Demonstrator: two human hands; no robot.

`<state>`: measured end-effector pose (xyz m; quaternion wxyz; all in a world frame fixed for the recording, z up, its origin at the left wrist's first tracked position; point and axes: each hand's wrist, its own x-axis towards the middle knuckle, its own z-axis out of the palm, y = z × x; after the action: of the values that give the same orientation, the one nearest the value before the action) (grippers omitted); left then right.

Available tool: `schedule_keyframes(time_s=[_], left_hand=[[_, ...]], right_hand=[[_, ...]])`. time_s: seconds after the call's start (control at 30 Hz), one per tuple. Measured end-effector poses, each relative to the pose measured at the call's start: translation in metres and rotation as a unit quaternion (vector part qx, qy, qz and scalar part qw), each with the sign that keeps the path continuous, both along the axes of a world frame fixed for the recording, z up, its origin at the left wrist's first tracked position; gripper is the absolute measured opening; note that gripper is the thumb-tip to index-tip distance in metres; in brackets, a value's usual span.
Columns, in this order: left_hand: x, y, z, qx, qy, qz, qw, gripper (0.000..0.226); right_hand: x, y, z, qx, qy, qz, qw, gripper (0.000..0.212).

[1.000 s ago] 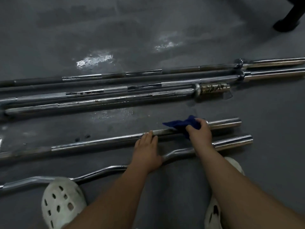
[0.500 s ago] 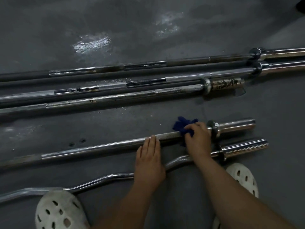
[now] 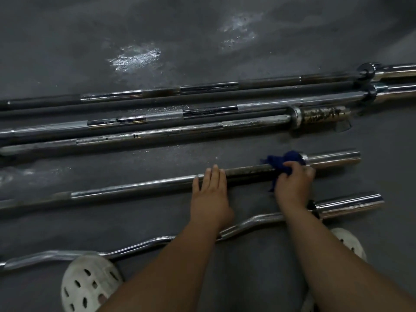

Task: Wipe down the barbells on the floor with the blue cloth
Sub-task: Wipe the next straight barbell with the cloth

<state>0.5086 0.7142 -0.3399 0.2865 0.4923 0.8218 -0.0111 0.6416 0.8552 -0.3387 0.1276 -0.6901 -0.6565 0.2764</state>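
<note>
While I crouch over the bars on the floor (image 3: 157,30), my right hand (image 3: 292,188) grips the blue cloth (image 3: 283,162), fingers curled around it and around the shaft of the straight bar (image 3: 135,188). That cloth now bunches up against the collar at the bar's right end, and more of it shows above my knuckles than half a second ago, when my fingers hid most of it. My left hand (image 3: 210,194) has stayed where it was, lying flat with straight fingers together across the same shaft, left of the cloth, pressing the bar down. A longer stretch of dull, speckled shaft now shows between my two hands than before.

Nearer to me lies the wavy curl bar (image 3: 254,221); both my forearms cross over it, and its shiny right sleeve sticks out past my right wrist. Beyond the straight bar, three long barbells (image 3: 202,129) lie side by side, close together, as they did earlier. My white shoes show at the bottom, the left shoe (image 3: 87,284) touching the curl bar and the right shoe (image 3: 349,242) just behind my right forearm.
</note>
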Motion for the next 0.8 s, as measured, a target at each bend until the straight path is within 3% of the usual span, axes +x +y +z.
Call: schedule_keyframes(time_s=[0.23,0.43,0.7,0.8], left_hand=[[-0.003,0.012,-0.006,0.026,0.007,0.023,0.999,0.101],[-0.011,0.022,-0.004,0.010,-0.004,0.034,0.999,0.102],[-0.015,0.024,-0.007,0.024,-0.003,0.033,0.999,0.107],[-0.018,0.017,-0.005,0.020,-0.005,0.014,1.000,0.106]], right_hand=[[-0.052,-0.025,-0.009,-0.029,0.047,0.175,0.983,0.025],[-0.031,0.011,-0.013,-0.025,0.037,0.001,0.999,0.035],[-0.060,-0.025,-0.017,-0.146,0.058,0.101,0.982,0.050],[-0.051,-0.023,-0.012,-0.203,0.133,0.105,0.964,0.043]])
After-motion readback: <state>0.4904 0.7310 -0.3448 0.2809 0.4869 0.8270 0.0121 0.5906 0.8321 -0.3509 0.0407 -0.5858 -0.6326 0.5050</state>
